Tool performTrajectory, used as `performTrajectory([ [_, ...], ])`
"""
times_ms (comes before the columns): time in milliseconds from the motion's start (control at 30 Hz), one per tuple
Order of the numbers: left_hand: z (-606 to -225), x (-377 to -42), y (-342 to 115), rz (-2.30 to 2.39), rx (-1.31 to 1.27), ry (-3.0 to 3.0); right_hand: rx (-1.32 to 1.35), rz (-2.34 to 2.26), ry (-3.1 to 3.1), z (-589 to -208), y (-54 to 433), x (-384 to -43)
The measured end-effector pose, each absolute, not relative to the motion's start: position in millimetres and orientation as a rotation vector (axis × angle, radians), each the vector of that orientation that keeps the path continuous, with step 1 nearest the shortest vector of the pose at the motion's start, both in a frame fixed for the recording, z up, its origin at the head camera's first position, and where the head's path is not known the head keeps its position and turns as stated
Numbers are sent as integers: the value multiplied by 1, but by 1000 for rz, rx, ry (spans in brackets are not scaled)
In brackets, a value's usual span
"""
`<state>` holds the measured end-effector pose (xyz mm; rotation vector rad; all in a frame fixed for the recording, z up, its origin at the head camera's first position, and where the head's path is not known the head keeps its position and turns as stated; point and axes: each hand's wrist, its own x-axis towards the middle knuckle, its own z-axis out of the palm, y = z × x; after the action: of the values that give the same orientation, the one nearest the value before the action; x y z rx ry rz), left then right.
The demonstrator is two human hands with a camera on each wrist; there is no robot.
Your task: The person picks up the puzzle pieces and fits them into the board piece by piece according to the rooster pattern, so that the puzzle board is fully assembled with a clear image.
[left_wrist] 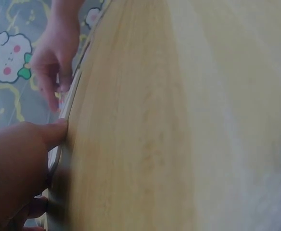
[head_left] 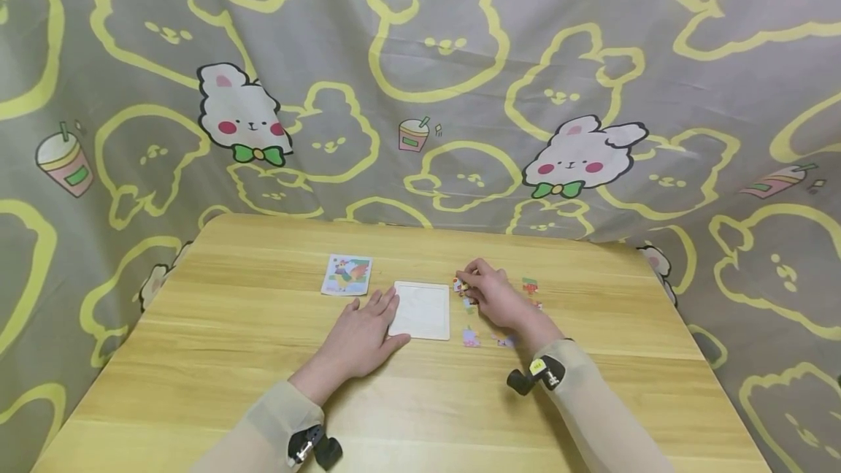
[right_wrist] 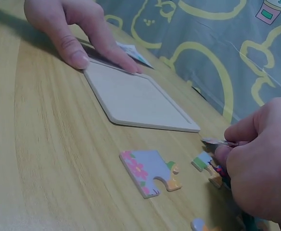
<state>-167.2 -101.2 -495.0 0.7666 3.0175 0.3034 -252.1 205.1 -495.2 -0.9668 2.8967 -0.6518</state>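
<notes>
A square white puzzle tray (head_left: 420, 312) with a raised rim lies flat on the table, its inside bare. My left hand (head_left: 360, 338) rests on the tray's left edge, fingers and thumb extended. To the right of the tray, my right hand (head_left: 496, 298) pinches a small jigsaw piece (right_wrist: 216, 142) between thumb and fingers, just above the table. Below that hand lies a green-and-blue piece (right_wrist: 201, 161). Closer to me is a lilac corner piece with pink flowers (right_wrist: 147, 171). The right hand partly hides other pieces.
A printed picture card (head_left: 347, 274) of a colourful bird lies behind the left hand. More jigsaw pieces sit around the right forearm, including a red-and-green one (head_left: 529, 285) and a purple one (head_left: 504, 340). A patterned curtain (head_left: 394, 93) hangs behind the wooden table (head_left: 217, 356).
</notes>
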Motion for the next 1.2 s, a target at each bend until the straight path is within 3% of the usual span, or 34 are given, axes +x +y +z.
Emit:
performTrajectory([
  [433,-494,-166,-101,306,763,3008,-921,-706,2850,-495,208,-254],
  [800,-494,-166,-101,308,771,3012,-692,-884,2862,-494,201,-255],
  [1200,-495,-167,-102,301,770,3025,-898,-793,2897,-497,199,-250],
])
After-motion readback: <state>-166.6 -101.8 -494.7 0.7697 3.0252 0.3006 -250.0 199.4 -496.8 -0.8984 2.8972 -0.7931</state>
